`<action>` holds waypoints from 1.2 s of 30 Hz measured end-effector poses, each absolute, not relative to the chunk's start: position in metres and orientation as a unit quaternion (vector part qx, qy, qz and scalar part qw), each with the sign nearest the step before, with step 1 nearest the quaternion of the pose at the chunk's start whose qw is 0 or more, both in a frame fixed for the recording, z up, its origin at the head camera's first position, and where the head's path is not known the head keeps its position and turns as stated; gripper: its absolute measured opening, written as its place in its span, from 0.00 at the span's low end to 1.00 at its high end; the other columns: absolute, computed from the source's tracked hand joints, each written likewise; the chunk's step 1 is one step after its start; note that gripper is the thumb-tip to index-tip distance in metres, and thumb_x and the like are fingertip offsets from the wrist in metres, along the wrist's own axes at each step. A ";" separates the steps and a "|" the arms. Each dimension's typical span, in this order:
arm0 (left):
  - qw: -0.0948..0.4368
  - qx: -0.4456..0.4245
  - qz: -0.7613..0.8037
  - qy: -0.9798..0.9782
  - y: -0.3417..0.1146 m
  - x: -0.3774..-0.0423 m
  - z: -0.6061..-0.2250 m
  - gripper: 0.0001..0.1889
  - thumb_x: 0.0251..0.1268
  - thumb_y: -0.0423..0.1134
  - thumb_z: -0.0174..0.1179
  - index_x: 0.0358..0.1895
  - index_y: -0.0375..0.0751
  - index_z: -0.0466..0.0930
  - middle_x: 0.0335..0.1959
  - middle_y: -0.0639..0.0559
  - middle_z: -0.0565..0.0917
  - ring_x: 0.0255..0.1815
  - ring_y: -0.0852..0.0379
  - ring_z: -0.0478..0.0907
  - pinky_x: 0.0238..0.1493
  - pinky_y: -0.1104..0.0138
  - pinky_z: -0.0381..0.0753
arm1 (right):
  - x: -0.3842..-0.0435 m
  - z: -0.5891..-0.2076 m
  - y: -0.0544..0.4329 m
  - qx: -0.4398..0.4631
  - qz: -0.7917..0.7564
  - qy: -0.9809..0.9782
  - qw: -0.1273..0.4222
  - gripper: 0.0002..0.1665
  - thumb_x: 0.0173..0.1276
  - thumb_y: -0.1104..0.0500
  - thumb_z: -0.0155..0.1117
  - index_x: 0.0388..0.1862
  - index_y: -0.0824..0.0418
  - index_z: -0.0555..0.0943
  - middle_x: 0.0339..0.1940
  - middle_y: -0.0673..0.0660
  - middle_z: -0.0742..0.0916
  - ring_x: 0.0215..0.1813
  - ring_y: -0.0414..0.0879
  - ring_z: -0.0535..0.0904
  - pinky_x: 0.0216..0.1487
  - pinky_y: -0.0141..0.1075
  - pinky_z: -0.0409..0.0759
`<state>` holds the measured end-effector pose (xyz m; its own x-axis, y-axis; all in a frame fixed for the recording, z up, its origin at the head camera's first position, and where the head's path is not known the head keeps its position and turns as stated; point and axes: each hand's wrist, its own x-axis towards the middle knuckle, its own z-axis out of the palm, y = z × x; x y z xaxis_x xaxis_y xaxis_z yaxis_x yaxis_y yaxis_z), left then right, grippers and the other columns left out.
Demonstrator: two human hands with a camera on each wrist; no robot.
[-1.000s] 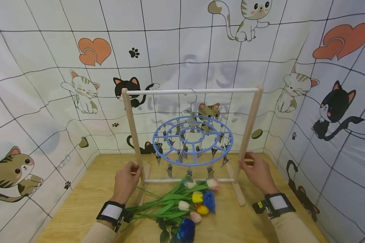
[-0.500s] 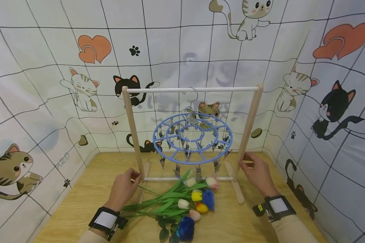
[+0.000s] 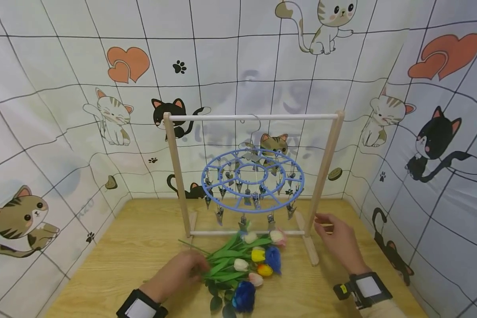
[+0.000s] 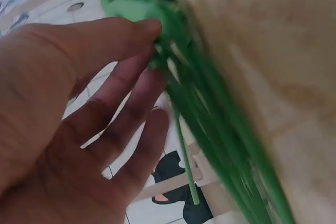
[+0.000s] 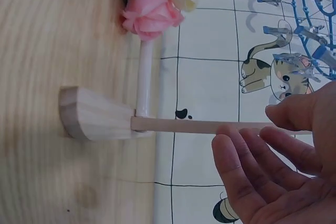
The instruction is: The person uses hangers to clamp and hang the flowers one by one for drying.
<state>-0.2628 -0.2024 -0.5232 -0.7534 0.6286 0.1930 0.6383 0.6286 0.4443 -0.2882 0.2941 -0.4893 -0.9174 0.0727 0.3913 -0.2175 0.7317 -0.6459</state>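
Note:
A bunch of artificial flowers (image 3: 240,265) with green stems (image 4: 220,124) lies on the table, its white, yellow, pink and blue heads toward the right. My left hand (image 3: 179,274) reaches over the stems from the left; in the left wrist view thumb and fingertips come right at the leaves and stems, fingers loosely bent. A wooden rack (image 3: 327,165) stands behind the flowers. Beside its right post my right hand (image 3: 338,238) hovers, fingers relaxed, thumb apart from them. From the rack's white top bar (image 3: 206,117) hangs a blue round clip hanger (image 3: 252,181) with several dangling clips.
The wooden table (image 3: 115,247) runs back to a white cloth (image 3: 214,57) printed with cats and grid lines, which encloses the back and both sides. In the right wrist view the rack's foot (image 5: 94,114) and a pink flower (image 5: 149,11) show close by.
My left hand has left the rack's left post and moved right and forward over the stems. The right hand has eased slightly down from its post. The hanger has turned a little.

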 end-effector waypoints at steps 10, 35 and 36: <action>0.097 -0.376 -0.134 -0.912 -0.184 -0.246 -0.525 0.23 0.53 0.30 0.87 0.49 0.62 0.96 0.48 0.67 0.91 0.54 0.61 0.84 0.53 0.61 0.78 | -0.271 -0.497 0.273 0.058 0.389 -0.902 0.175 0.18 0.88 0.63 0.73 0.70 0.67 0.88 0.62 0.69 0.95 0.58 0.63 0.97 0.56 0.48 0.98; 0.065 -0.392 -0.151 -0.905 -0.153 -0.245 -0.528 0.19 0.62 0.21 0.82 0.44 0.53 0.95 0.48 0.59 0.91 0.51 0.61 0.90 0.54 0.66 0.93 | -0.237 -0.507 0.203 0.187 0.412 -0.885 0.112 0.12 0.83 0.65 0.76 0.61 0.58 0.92 0.57 0.55 0.97 0.52 0.45 0.95 0.51 0.34 0.94; 0.066 -0.393 -0.151 -0.905 -0.152 -0.245 -0.528 0.20 0.61 0.20 0.82 0.45 0.52 0.94 0.48 0.59 0.92 0.51 0.61 0.90 0.54 0.66 0.93 | -0.235 -0.505 0.202 0.198 0.410 -0.883 0.111 0.11 0.84 0.65 0.75 0.60 0.58 0.92 0.56 0.55 0.97 0.52 0.44 0.94 0.51 0.34 0.94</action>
<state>-0.2451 -0.1522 -0.5276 -0.6826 0.6910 0.2379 0.7308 0.6454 0.2224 -0.2355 0.2018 -0.5051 -0.8973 -0.2584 0.3578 -0.4401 0.5854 -0.6809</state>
